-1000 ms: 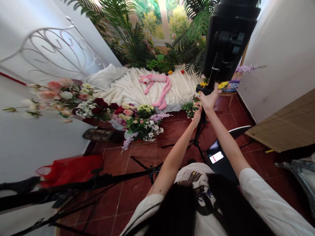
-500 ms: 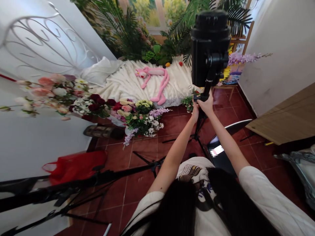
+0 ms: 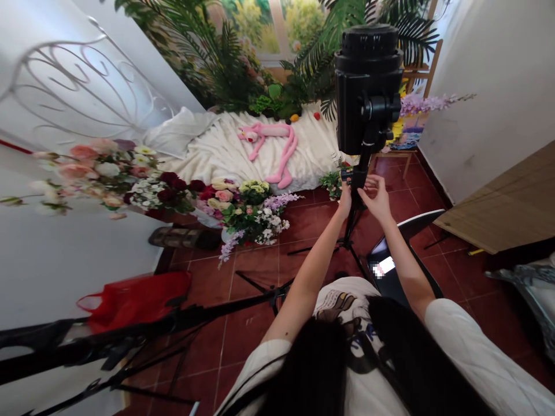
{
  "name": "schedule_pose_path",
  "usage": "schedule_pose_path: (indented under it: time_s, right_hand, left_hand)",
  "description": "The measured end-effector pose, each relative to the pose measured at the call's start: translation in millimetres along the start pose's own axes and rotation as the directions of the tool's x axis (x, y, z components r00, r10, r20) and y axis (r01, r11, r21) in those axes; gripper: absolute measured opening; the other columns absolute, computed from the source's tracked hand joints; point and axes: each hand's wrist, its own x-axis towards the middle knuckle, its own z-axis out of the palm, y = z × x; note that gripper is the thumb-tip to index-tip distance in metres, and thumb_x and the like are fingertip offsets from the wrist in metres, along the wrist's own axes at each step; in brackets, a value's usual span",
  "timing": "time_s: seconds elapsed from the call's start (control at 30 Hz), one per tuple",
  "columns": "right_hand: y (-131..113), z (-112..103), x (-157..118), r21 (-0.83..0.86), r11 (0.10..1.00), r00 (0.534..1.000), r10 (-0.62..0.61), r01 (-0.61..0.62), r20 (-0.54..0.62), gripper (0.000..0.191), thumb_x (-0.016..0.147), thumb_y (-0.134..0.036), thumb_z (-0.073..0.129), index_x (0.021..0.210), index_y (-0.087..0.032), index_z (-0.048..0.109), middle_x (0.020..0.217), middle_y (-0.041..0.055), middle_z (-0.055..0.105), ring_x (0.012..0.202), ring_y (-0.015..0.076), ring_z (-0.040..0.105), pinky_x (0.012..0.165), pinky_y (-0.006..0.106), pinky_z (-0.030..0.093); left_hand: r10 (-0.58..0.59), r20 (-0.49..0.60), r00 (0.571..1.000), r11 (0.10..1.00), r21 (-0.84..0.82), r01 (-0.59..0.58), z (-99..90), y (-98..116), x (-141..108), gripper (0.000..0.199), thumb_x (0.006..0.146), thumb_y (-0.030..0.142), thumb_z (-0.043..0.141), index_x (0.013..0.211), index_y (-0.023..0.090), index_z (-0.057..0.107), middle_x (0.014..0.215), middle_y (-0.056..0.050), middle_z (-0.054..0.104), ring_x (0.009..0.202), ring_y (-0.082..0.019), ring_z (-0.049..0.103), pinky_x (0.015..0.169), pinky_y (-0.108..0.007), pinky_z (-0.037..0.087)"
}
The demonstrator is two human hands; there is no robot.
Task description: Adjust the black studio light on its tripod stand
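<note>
The black lamp (image 3: 368, 86) already sits atop its stand (image 3: 349, 228); my left hand (image 3: 346, 201) is at the collar (image 3: 358, 178), its grip hidden, my right hand (image 3: 377, 199) beside it, fingers apart; whether the collar is tightened, I cannot tell

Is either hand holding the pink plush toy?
No: the toy lies on the cream blanket, with the left hand and right hand at the black stand.

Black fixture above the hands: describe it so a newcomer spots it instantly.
Start at the garden-window backdrop, top centre, and look right. Above the left hand and right hand stands the black fixture, its bulky, round-topped body setting it apart from the slim wooden frame behind.
</note>
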Motion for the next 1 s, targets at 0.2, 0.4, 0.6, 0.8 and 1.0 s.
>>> schedule_pose_path:
  time_s: [0.2, 0.4, 0.6, 0.8, 1.0]
  right_hand:
    - [13, -33, -59, -0.134, 0.983, 0.992, 0.125, -0.123, 0.011, 0.031, 0.073, -0.035, 0.084, 0.076, -0.026, 0.055, 0.076, -0.0008, 0.057, 0.074, 0.0179, 0.050, 0.078, 0.031, 0.049]
    - [20, -21, -66, -0.402, 0.911, 0.984, 0.149, -0.097, 0.100, 0.040, 0.080, -0.038, 0.076, 0.069, -0.026, 0.040, 0.070, -0.0011, 0.048, 0.070, 0.0186, 0.043, 0.064, 0.028, 0.036]
    - [28, -12, -51, -0.526, 0.816, 0.947, 0.316, -0.240, 0.059, 0.055, 0.086, -0.053, 0.065, 0.060, -0.024, 0.026, 0.054, -0.0054, 0.034, 0.056, 0.0120, 0.030, 0.056, 0.029, 0.022]
    - [39, 4, -47, 0.173, 0.739, 0.750, 0.593, -0.651, 0.292, 0.061, 0.093, -0.055, 0.056, 0.055, -0.026, 0.017, 0.047, -0.0078, 0.016, 0.046, 0.0090, 0.016, 0.046, 0.026, 0.018]
    - [20, 28, -60, 0.748, 0.218, 0.700, 0.579, -0.627, 0.418, 0.058, 0.104, -0.047, 0.038, 0.060, -0.022, 0.009, 0.046, -0.0060, 0.015, 0.043, 0.0103, 0.017, 0.041, 0.022, 0.026]
  left_hand:
    - [-0.057, 0.032, 0.998, 0.998, 0.035, 0.055, -0.9, 0, -3, 0.072, 0.098, 0.072, 0.026, 0.077, 0.018, 0.068, 0.063, -0.005, 0.066, 0.074, -0.018, 0.070, 0.070, -0.027, 0.057]
    - [-0.053, 0.051, 0.997, 0.999, 0.016, 0.052, -0.4, 2, -5, 0.074, 0.091, 0.081, 0.031, 0.075, 0.018, 0.068, 0.062, -0.006, 0.066, 0.067, -0.017, 0.067, 0.066, -0.027, 0.056]
    - [-0.073, 0.016, 0.997, 0.997, -0.015, 0.073, 2.3, 1, -3, 0.074, 0.091, 0.080, 0.032, 0.079, 0.016, 0.068, 0.066, -0.006, 0.067, 0.068, -0.016, 0.067, 0.069, -0.027, 0.056]
    - [-0.055, -0.016, 0.998, 0.998, -0.035, 0.054, 0.5, -7, 5, 0.072, 0.094, 0.076, 0.032, 0.078, 0.016, 0.068, 0.066, -0.006, 0.067, 0.068, -0.017, 0.068, 0.071, -0.029, 0.057]
    - [-0.019, -0.067, 0.998, 1.000, -0.013, 0.018, -5.7, -18, 15, 0.066, 0.094, 0.074, 0.035, 0.084, 0.017, 0.068, 0.069, -0.002, 0.068, 0.069, -0.014, 0.067, 0.076, -0.028, 0.057]
